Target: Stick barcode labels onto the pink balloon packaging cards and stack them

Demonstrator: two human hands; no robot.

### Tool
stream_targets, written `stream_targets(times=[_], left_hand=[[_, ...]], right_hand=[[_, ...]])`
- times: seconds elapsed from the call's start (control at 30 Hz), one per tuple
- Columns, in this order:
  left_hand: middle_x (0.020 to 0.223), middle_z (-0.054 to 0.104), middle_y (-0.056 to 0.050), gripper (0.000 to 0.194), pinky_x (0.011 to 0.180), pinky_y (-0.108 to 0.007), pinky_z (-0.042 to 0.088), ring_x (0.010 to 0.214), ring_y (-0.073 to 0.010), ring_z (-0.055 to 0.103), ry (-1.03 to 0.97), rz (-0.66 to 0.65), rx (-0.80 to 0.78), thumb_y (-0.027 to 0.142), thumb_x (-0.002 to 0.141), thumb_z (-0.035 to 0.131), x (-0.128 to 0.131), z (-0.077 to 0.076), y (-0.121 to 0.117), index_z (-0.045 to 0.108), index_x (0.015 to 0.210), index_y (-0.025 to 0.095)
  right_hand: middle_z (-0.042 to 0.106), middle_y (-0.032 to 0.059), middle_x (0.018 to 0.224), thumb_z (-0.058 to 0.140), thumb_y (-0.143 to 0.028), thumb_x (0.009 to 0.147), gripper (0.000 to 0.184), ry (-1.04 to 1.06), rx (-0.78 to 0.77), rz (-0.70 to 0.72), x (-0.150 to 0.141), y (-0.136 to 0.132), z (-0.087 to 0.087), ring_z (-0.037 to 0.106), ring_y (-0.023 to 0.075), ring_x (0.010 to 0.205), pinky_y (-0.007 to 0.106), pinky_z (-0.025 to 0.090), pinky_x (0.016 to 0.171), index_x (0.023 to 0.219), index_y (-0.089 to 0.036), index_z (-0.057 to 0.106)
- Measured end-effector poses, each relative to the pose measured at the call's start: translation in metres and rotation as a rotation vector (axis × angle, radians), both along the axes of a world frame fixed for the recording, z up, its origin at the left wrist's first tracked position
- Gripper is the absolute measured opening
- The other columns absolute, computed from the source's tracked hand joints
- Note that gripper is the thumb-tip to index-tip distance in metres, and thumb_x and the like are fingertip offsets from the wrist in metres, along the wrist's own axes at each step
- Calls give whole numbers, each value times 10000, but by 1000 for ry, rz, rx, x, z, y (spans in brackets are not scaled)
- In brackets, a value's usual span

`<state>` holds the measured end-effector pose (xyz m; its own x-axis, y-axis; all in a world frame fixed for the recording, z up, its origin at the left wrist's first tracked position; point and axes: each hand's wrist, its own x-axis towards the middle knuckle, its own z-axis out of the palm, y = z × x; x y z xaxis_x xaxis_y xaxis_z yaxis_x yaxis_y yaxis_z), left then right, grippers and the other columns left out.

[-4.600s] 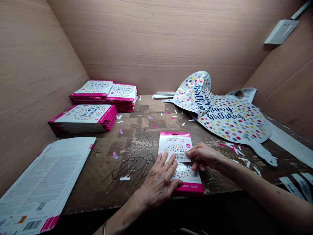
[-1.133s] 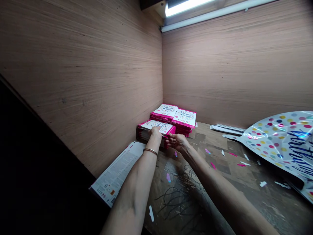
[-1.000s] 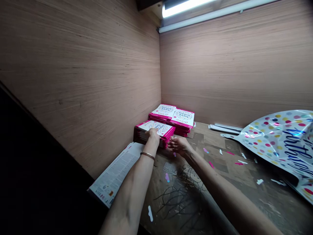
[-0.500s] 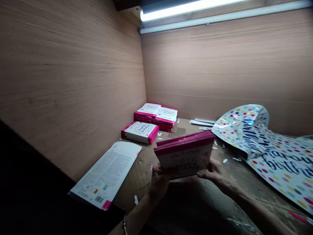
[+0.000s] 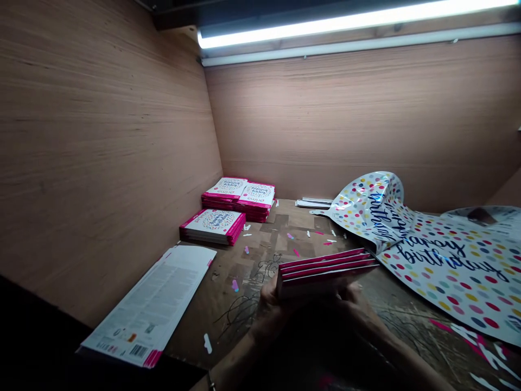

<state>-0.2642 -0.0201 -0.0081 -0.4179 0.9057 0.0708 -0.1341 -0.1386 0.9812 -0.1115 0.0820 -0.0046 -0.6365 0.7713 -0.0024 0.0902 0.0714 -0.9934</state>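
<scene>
My left hand [image 5: 271, 309] and my right hand [image 5: 350, 303] hold a small stack of pink-edged Prima balloon packets [image 5: 325, 274] from below and at the sides, above the scarred wooden table [image 5: 191, 320]. The packet faces are hidden from this angle, and my hands are in shadow. Farther off, a low stack of the same packets [image 5: 212, 227] lies nearest to my hands. Behind it stand two taller stacks [image 5: 238, 196].
A long printed sheet stack [image 5: 150, 304] lies along the left wall. A large polka-dot "happy birthday" foil balloon [image 5: 443, 255] spreads across the right. Small confetti-like scraps [image 5: 246, 250] dot the table. Plywood walls close the back and left, with a strip light [image 5: 345, 24] above.
The packets my hands lifted from the front stack now sit lower and flatter, edge-on to me. That stack is shorter than before. The view has swung, shifting the scene left.
</scene>
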Motion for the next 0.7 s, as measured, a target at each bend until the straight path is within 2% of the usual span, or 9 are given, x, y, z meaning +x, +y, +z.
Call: stream_targets(times=[0.07, 0.27, 0.5, 0.6, 0.7], left_hand=[[967, 696, -48, 252, 889, -418, 478, 930, -265, 621, 77, -87, 24, 209, 682, 711, -1, -2, -1, 700, 934, 194], [981, 695, -30, 265, 915, -430, 462, 953, -273, 615, 79, -107, 18, 231, 700, 694, -3, -3, -3, 692, 964, 205], [931, 704, -44, 242, 816, -403, 511, 900, -291, 630, 95, -37, -6, 264, 663, 720, 0, 4, -4, 701, 903, 250], [921, 698, -62, 281, 799, -405, 512, 878, -298, 631, 57, -6, 7, 274, 628, 741, 5, 5, -6, 697, 905, 254], [816, 693, -87, 282, 714, -387, 528, 778, -285, 630, 23, 45, 3, 259, 514, 810, -1, 7, -6, 714, 778, 228]], right_hand=[[689, 58, 890, 631, -296, 621, 246, -10, -21, 10, 1, 0, -2, 600, 295, 882, 366, 481, 750, 852, -233, 690], [689, 52, 941, 637, -301, 633, 194, -10, 8, 13, 2, 0, -2, 606, 291, 888, 347, 479, 754, 806, -233, 693], [704, 40, 865, 686, -335, 599, 165, 28, -27, -2, 0, 1, -7, 624, 305, 846, 361, 501, 707, 750, -269, 701], [709, 48, 802, 718, -387, 557, 160, 65, -123, -28, 0, 2, -15, 631, 334, 846, 374, 517, 659, 676, -281, 698], [709, 87, 845, 749, -401, 534, 228, 87, -218, -66, 3, 1, -22, 624, 360, 884, 402, 523, 707, 708, -258, 712]])
